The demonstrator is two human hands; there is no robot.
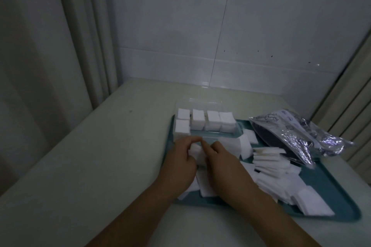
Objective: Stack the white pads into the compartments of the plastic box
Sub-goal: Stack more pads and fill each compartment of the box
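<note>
Your left hand (181, 158) and right hand (218, 158) both pinch one small stack (197, 153); loosen either grip and its pads may fan apart short of the box (202, 124).

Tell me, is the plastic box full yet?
Not full. The plastic box holds five stacks of pads; the near row has bare room.

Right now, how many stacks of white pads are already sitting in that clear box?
5: four stacks side by side along the plastic box's far row, one at the near left. The hands may hide others.
</note>
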